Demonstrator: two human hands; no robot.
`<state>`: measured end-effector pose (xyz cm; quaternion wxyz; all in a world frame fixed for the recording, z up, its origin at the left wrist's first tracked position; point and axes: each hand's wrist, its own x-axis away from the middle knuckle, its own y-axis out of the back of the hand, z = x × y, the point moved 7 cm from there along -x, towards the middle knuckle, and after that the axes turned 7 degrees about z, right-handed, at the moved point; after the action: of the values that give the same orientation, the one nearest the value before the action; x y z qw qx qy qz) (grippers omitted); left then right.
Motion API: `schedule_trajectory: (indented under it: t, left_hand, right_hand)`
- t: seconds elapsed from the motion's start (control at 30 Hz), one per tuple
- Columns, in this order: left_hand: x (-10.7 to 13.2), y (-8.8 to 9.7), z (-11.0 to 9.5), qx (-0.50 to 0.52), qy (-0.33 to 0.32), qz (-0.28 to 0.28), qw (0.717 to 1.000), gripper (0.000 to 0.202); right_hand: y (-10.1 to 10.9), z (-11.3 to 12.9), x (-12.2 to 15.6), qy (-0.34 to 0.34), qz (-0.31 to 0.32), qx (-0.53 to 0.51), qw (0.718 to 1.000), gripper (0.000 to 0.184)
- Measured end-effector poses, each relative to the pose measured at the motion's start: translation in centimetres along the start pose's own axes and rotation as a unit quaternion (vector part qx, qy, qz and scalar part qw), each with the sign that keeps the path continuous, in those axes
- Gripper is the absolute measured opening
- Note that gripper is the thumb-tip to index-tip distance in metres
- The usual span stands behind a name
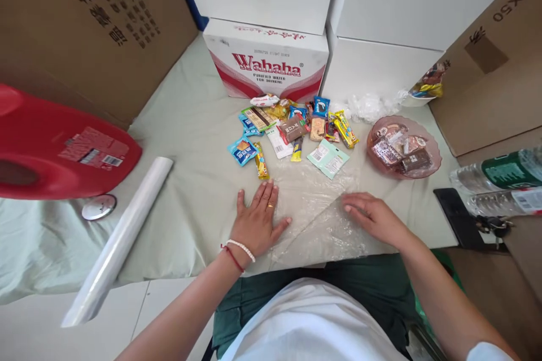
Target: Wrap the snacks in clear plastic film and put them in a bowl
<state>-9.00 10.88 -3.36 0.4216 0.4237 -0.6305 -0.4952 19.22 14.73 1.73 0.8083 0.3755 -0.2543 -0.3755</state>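
My left hand [256, 219] lies flat with fingers spread on the cloth, at the left side of a clear plastic sheet [313, 225]. The thin sheet is spread wrinkled before me, with a diagonal edge or fold running across it. My right hand [376, 219] has its thumb and fingers together at the upper right end of that fold, pinching the sheet. Beyond the hands lies a loose pile of wrapped snacks, among them a brown packet [292, 128], a pale green packet [327, 158], a blue packet [243, 150] and a yellow packet [261, 161].
A pink bowl [434, 161] with wrapped snacks stands right, near plastic bottles [503, 172], a black phone-like object [449, 215] and keys [495, 225]. Left are a plastic film roll [122, 237], a round tin-like lid [99, 207] and a red jug [97, 141]. A Wahaha box [266, 62] stands behind.
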Motion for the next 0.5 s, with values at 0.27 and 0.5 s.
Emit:
schedule_trajectory:
  t: [0.27,0.5]
  left_hand:
    - [0.2,0.4,0.0,0.037,-0.003,-0.013,0.999,0.086]
    - [0.3,0.3,0.3,0.058,-0.002,-0.013,0.998,0.085]
  right_hand:
    - [4.9,4.6,-18.2,0.036,-0.025,0.198,0.979,0.041]
    - [2.1,5.9,-28.2,0.094,0.054,0.323,0.940,0.063]
